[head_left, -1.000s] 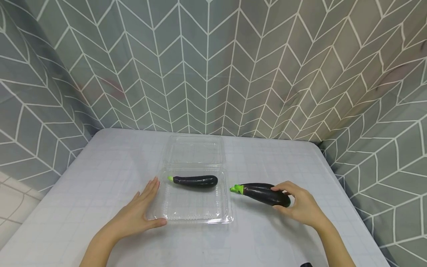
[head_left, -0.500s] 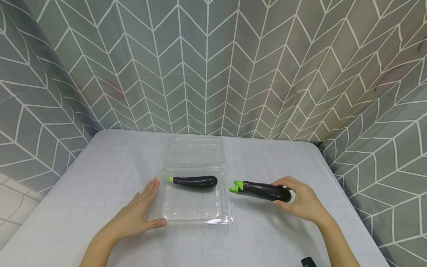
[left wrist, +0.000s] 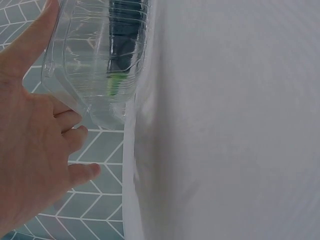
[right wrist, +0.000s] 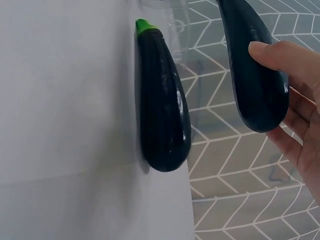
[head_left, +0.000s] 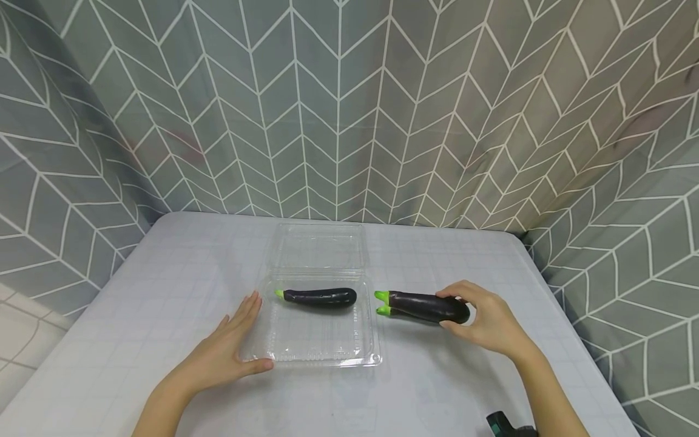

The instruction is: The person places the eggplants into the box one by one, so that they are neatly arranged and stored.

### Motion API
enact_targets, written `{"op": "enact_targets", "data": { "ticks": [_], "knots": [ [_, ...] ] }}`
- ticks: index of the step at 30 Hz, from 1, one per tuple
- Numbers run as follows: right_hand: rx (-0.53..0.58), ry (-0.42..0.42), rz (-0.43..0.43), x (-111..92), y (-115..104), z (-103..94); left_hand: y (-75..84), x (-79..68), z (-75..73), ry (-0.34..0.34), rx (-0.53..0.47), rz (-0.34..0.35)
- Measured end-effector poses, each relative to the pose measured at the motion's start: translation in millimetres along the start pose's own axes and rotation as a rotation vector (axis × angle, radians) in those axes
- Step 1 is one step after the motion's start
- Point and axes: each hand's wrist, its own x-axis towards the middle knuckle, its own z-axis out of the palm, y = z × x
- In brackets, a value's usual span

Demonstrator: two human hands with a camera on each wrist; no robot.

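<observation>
My right hand (head_left: 486, 315) grips a dark eggplant (head_left: 420, 305) by its rounded end, the green stem pointing left. Below it another eggplant (right wrist: 162, 105) lies on the table, mostly covered by the held one in the head view; the right wrist view shows the two apart. My left hand (head_left: 218, 355) spreads along the left side of a clear plastic clamshell container (head_left: 311, 340), fingers straight, thumb at its near corner. Inside the container, toward the back, a slimmer eggplant (head_left: 319, 297) lies crosswise, stem to the left.
The container's clear lid (head_left: 318, 246) lies folded back on the white-covered table (head_left: 180, 261). A patterned grey curtain (head_left: 338, 121) hangs behind and at both sides. At the bottom edge, by my right forearm, a black device (head_left: 505, 425) shows partly.
My right hand has raised one of the two eggplants on the right off the table and shifted it slightly left and away from me. The left hand and container have stayed put.
</observation>
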Motion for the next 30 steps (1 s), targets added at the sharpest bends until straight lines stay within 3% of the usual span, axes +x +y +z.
{"op": "enact_targets", "data": {
  "ticks": [30],
  "knots": [
    [0.038,-0.005,-0.037,27.8,-16.3,5.0,1.5,-0.2,-0.9,0.0,-0.009,-0.007]
  ]
}}
